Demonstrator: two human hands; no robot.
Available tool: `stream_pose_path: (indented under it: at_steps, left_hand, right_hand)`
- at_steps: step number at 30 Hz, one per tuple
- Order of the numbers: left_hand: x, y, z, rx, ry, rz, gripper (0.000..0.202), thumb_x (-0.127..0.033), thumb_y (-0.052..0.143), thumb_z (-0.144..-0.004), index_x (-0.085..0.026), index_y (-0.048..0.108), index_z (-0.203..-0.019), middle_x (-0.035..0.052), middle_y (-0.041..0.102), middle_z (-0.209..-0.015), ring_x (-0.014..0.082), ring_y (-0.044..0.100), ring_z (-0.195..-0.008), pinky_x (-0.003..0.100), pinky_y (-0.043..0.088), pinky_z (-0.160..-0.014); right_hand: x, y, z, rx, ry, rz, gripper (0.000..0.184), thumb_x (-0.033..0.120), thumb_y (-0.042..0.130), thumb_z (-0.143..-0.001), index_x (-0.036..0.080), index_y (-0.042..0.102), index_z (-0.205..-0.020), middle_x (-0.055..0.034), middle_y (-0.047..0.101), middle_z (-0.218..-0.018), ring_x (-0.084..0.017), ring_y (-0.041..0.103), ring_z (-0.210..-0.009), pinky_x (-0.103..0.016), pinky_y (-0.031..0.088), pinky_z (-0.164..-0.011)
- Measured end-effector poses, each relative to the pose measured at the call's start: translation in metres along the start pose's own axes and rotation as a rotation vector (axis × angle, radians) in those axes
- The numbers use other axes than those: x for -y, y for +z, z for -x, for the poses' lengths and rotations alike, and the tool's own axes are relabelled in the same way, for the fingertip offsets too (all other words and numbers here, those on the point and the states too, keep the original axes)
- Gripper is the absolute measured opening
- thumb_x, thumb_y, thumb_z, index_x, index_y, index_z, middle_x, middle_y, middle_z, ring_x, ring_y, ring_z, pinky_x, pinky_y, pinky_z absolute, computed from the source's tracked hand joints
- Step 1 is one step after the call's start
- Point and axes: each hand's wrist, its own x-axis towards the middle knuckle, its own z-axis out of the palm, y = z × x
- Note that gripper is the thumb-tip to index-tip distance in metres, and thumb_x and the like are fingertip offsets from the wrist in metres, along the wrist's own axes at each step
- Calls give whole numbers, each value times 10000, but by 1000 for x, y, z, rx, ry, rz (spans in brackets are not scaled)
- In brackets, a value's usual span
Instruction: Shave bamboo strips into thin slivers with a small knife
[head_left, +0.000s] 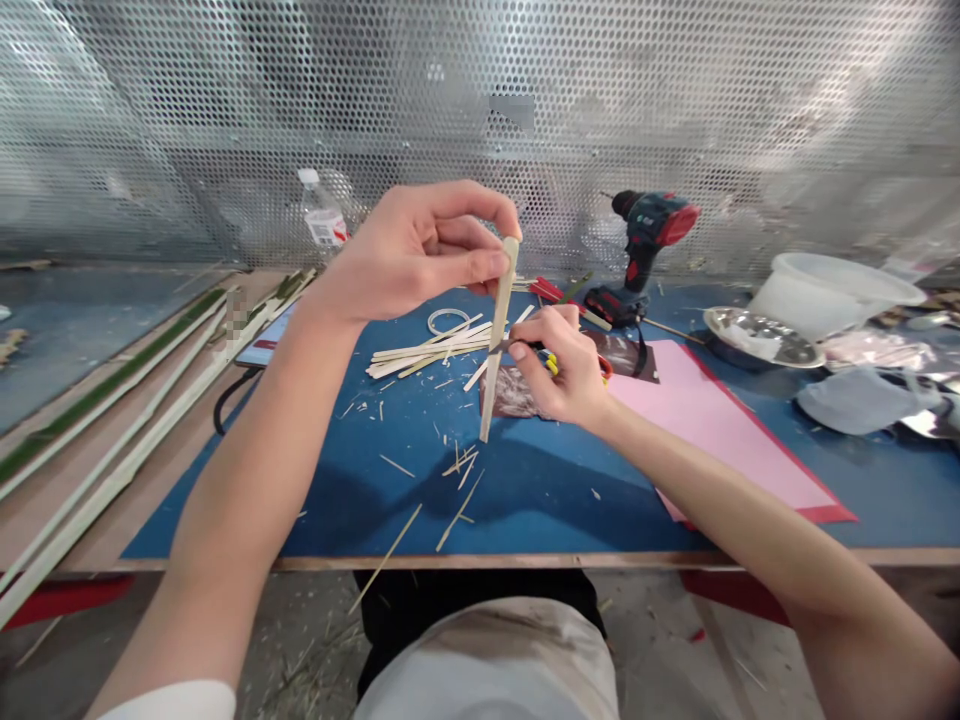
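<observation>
The left hand (420,255) was raised, its fingertips pinching the upper end of a bamboo strip (495,335), which stood tilted above the blue workbench (540,500). The right hand (562,365), held lower, had its fingers closed around scissors (551,362), their blade touching the strip.

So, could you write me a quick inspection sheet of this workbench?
Surface: blue mat, scattered with shavings.
Job's things: bamboo strip, nearly upright; snips, blade against it.
Clutter: bamboo slivers, drill, pink sheet, white tub.
Hands: left hand pinches the strip's top; right hand grips the snips.
Cables: black cable by the mat's left edge.
Surroundings: perforated metal screen.
</observation>
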Motion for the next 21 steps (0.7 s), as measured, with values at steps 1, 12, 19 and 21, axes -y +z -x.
stream_pose_path:
  at_steps: [1, 12, 19, 21]
  left_hand:
    - [1, -1, 0, -6, -4, -4, 216, -267, 828, -881, -209, 737, -1068, -7, 796, -877, 166, 789, -808, 297, 682, -776]
    - [5, -5, 0, -4, 10, -29, 230, -307, 836, -879, -215, 725, -1059, 7, 795, -881, 180, 794, -830, 295, 669, -772]
    - [9, -2, -1, -60, -5, -156, 269, -362, 799, -901, -189, 686, -1074, 29, 778, -885, 185, 779, -802, 306, 661, -728]
    - [13, 0, -3, -100, -18, -211, 263, -365, 784, -910, -188, 680, -1075, 32, 773, -882, 184, 770, -773, 314, 655, -699]
  right_hand:
    - [-1, 0, 5, 36, -2, 0, 49, 209, 556, -1014, 234, 598, -1006, 2, 664, -885, -163, 571, -804, -407, 376, -882]
    - [-7, 13, 62, 585, -146, 21, 102, 235, 558, -1023, 208, 630, -956, -17, 687, -854, -175, 567, -830, -391, 368, -912]
    - [-11, 3, 49, 485, -28, -68, 46, 212, 612, -977, 226, 637, -1012, -22, 690, -917, -178, 612, -880, -396, 379, -926]
    - [-12, 0, 46, 403, 5, -66, 63, 198, 617, -967, 237, 626, -1015, -13, 689, -909, -181, 620, -877, -401, 380, -918]
